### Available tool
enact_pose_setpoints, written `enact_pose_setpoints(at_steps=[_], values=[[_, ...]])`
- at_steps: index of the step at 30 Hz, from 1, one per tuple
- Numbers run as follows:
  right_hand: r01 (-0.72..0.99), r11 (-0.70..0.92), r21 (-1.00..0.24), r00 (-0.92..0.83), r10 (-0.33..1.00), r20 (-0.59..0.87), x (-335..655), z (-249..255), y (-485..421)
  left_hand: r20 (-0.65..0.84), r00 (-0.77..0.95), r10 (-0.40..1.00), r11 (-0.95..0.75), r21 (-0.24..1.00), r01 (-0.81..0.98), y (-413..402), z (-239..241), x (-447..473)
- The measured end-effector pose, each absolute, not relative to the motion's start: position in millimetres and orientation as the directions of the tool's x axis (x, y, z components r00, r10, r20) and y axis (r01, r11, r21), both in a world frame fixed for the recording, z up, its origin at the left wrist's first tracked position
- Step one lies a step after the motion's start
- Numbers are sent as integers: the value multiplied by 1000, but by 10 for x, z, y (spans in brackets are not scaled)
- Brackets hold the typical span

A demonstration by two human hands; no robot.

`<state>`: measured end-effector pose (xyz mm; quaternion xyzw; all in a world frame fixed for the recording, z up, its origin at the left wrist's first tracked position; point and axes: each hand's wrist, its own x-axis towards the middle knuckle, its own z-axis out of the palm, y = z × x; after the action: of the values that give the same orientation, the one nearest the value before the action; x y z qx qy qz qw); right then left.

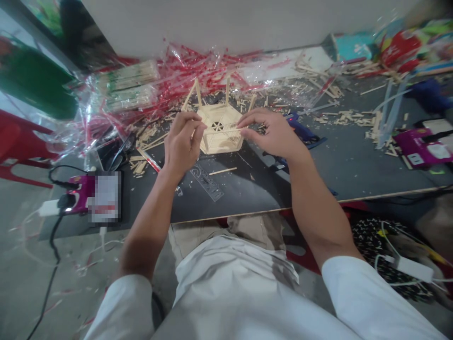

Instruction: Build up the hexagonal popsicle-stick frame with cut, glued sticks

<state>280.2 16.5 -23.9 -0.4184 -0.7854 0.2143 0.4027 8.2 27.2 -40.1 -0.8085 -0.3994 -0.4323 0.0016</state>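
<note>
A hexagonal model made of thin wooden sticks [216, 127] stands on the dark board [354, 165], with several upright sticks rising from its far corners. My left hand [184, 141] is curled at the model's left edge, its fingertips pinched on a stick at the rim. My right hand [274, 134] rests on the model's right side, thumb and forefinger pinching the other end of a thin stick that lies across the top. A single loose stick [222, 171] lies on the board just in front of the model.
Crumpled clear and red plastic wrap [141, 94] and stick offcuts litter the far side. A blue glue gun [302, 132] lies behind my right hand. A clear ruler [207, 182], purple boxes [423, 148], a charger and cables [60, 205] lie around.
</note>
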Motion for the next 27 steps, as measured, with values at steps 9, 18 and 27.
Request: enact_pose_setpoints(at_steps=[9, 18, 27], values=[[390, 500, -774, -239, 866, 439, 2787, -270, 170, 660, 313, 683, -661, 375, 650, 244, -404, 93], [110, 452, -885, 96, 882, 462, 2812, -389, 311, 780, 154, 606, -659, 384, 647, 222, -373, 129], [165, 419, -893, 168, 880, 444, 2840, -390, 327, 772, -90, 630, -555, 528, 643, 257, -398, 59]])
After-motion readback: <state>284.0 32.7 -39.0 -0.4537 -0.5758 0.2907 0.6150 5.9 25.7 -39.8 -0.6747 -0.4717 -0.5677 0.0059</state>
